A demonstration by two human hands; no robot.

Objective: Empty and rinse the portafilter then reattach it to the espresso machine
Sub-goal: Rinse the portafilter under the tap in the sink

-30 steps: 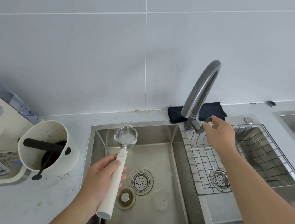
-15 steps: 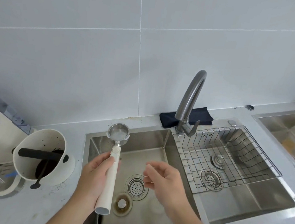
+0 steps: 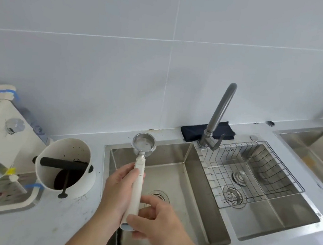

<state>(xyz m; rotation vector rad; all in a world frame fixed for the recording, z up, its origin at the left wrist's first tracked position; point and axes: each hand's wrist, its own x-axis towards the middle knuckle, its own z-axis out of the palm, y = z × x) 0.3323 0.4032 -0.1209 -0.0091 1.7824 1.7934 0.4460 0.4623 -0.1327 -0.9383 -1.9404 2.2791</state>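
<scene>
Portafilter (image 3: 139, 172), round steel basket, smooth white handle, in left hand (image 3: 119, 196) and right hand (image 3: 156, 221) grasp.

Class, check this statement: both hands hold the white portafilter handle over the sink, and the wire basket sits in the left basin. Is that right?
Not quite. The head view shows the wire basket in the right basin; both hands, left hand and right hand, do hold the portafilter handle over the sink.

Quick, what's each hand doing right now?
Left hand: closed around the portafilter handle, holding it over the sink.
Right hand: fingers curled at the handle's bottom end, touching it.
</scene>
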